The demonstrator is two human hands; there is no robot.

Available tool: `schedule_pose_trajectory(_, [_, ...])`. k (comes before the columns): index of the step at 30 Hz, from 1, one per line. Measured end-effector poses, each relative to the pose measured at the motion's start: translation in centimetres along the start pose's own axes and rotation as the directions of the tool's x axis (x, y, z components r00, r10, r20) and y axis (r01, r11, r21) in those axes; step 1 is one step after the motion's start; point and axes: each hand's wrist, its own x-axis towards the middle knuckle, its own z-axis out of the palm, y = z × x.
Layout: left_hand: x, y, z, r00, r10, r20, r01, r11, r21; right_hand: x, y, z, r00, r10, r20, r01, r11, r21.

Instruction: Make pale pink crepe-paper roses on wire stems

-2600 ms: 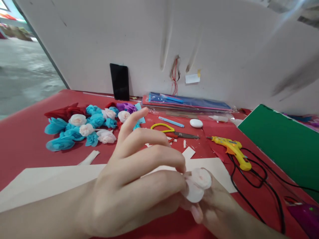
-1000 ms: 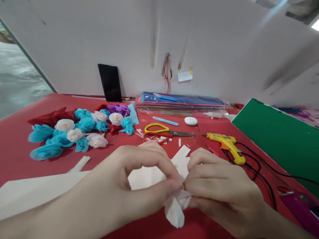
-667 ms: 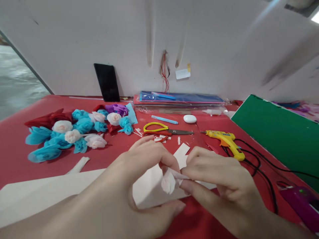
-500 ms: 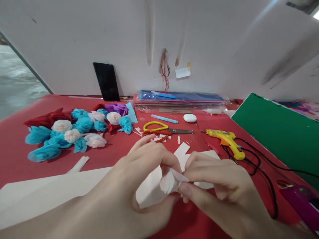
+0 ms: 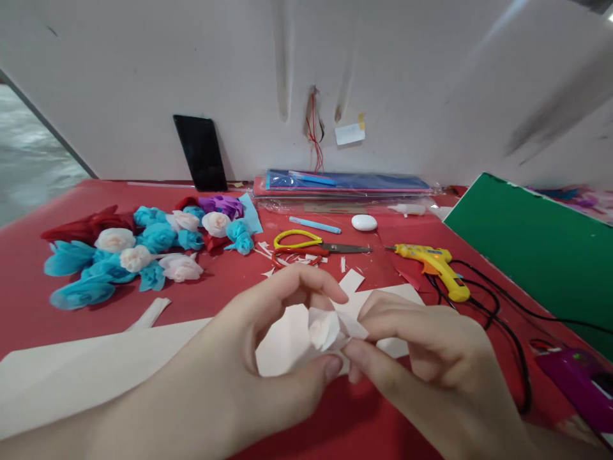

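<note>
A small pale pink paper rose (image 5: 325, 331) is held up in front of me, its petals wrapped in a tight spiral with one loose flap to the right. The thumb and fingers of my right hand (image 5: 421, 358) pinch it at its right side and base. My left hand (image 5: 272, 345) curves around its left side, with thumb and index finger spread apart. Its other fingers are partly hidden behind the rose. Below both hands lies a sheet of pale paper (image 5: 119, 351).
Finished paper flowers (image 5: 158, 236) in blue, pink and red lie at left. Beyond my hands are scissors (image 5: 320, 246), a blue pen (image 5: 315, 225) and a white oval case (image 5: 364, 222). At right are a yellow glue gun (image 5: 433, 263) with its cord, a green board (image 5: 531, 255) and a purple object (image 5: 575, 383).
My left index finger and thumb have spread away from the rose, showing more of its petals. My right hand keeps its pinch. The view has shifted slightly.
</note>
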Motion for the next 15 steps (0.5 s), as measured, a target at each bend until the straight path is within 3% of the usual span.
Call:
schedule_pose_trajectory(4, [0.4,-0.3,-0.3,0.997,-0.082,0.008,0.082,0.988,-0.134,-0.2,0.0,0.2,0.999,-0.011,-0.037,0.010,1.000,-0.023])
schedule_pose_trajectory(8, [1.0,0.2,-0.8,0.987,-0.161,0.011,0.161,0.977,-0.138,0.0,0.0,0.4,0.993,-0.080,-0.087,0.073,0.994,-0.079])
schedule_pose_trajectory(15, [1.1,0.3,-0.4,0.962,-0.263,0.073,0.272,0.901,-0.337,0.1,0.0,0.3,0.980,-0.186,-0.074,0.170,0.968,-0.187])
